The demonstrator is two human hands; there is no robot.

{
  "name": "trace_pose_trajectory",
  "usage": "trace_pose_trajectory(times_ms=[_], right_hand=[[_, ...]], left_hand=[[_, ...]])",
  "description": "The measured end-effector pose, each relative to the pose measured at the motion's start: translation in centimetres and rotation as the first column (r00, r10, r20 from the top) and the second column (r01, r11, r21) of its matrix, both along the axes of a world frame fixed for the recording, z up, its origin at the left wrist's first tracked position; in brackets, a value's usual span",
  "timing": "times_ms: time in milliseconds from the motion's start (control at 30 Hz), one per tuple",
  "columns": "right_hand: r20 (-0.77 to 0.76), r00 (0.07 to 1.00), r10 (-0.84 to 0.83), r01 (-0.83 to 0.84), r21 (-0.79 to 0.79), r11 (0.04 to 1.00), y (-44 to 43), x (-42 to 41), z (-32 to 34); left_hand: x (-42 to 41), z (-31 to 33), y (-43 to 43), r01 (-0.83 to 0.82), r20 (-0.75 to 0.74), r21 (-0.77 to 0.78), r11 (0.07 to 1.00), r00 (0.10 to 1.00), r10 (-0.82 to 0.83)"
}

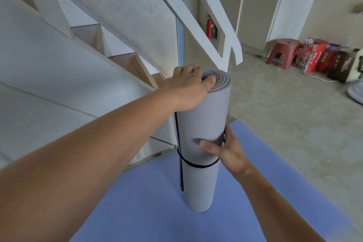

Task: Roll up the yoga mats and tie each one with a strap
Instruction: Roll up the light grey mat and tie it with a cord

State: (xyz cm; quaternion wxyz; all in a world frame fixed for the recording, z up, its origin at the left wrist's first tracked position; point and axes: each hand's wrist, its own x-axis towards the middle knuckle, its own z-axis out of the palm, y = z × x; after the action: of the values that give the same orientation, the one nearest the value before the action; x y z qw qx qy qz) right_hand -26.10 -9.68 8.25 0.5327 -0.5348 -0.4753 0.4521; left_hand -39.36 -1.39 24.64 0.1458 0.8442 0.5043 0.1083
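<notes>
Head: rolled grey mat (204, 116) upright, axis vertical, strap (198, 165) around it.

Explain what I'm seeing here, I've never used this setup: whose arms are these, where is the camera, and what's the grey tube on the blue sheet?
There is no machine here. These are a person's two bare arms, seen from one wide-angle camera worn on their head, looking forward and down. That is the only view. The grey tube is a rolled yoga mat, standing upright on a blue mat that lies flat on the floor. A black strap loops round the roll below its middle. The left hand grips the roll's top end, thumb on the rim. The right hand holds it around the middle, just above the strap. To the left is a white staircase. Farther back stand a red stool and a fire extinguisher.
</notes>
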Motion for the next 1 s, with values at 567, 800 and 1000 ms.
trace_pose_trajectory(times_ms=[567,800,1000], right_hand=[[0.367,0.914,0.175,0.060,-0.548,0.835,0.6,-0.6,21.8],[0.391,0.821,0.417,-0.164,-0.538,0.827,-2.6,-9.9,34.4],[0.342,0.695,0.632,-0.423,-0.517,0.744,-7.5,-23.5,48.2]], left_hand=[[-4.7,5.9,-4.3,-0.282,0.217,-0.823,0.493,0.646,0.732],[-14.7,19.8,-11.7,-0.381,0.155,-0.863,0.332,0.424,0.892],[-27.8,33.8,-21.5,-0.396,0.165,-0.893,0.215,0.156,0.974]])
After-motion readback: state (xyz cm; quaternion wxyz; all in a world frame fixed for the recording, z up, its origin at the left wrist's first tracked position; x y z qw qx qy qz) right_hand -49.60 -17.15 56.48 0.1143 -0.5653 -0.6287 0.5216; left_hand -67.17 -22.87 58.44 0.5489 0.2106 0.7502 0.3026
